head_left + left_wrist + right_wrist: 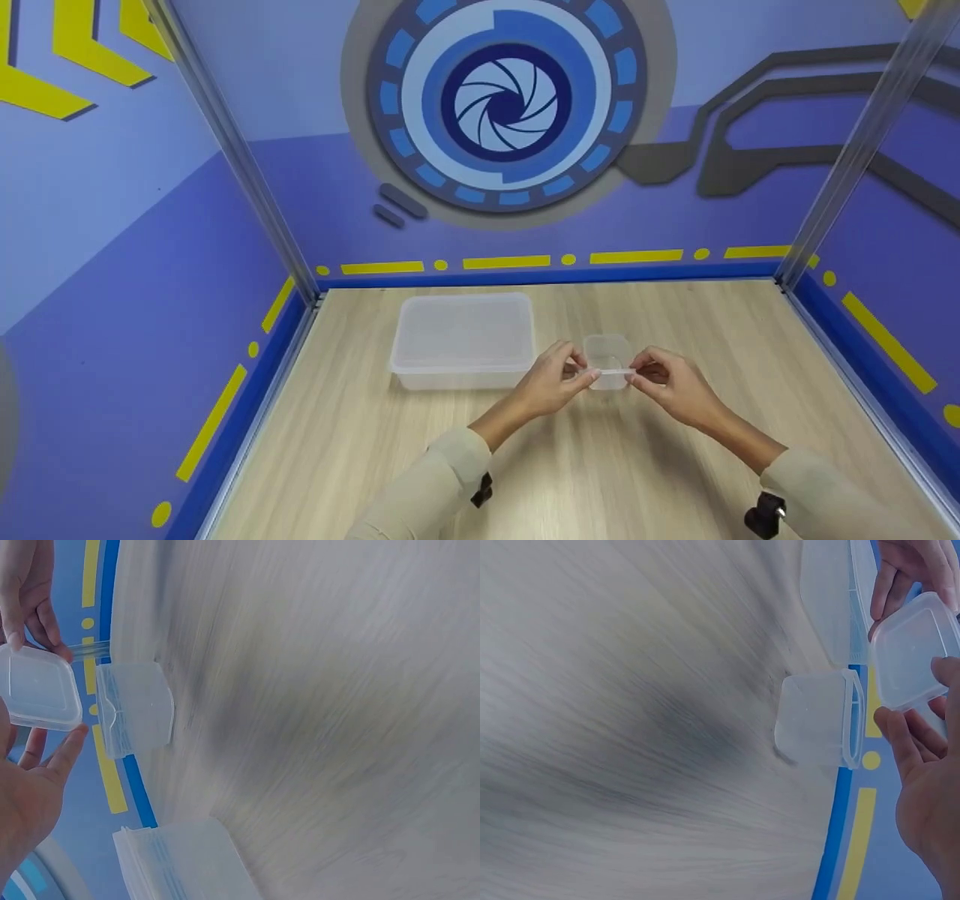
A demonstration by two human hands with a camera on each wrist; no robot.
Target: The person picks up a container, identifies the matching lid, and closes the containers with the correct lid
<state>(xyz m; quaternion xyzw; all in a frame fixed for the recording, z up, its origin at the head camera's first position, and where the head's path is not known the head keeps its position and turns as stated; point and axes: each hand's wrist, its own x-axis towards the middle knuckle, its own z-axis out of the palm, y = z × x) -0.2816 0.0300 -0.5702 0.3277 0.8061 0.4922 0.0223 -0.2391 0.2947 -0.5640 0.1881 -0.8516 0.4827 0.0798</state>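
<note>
Between both hands is a small clear square lid (913,652), held by its edges above a small clear plastic container (817,720). My left hand (553,380) pinches the lid's left side with thumb and fingers. Opposite it, the right hand (673,384) pinches the right side. In the head view the lid appears nearly edge-on, as a thin strip in front of the container. The container stands upright on the table with its top uncovered, apart from the lid in both wrist views.
A larger clear rectangular box (463,337) with its lid on stands left of the small container. The wooden table (337,465) is enclosed by printed blue and purple panels (300,187) at the back and sides, with metal posts at the corners.
</note>
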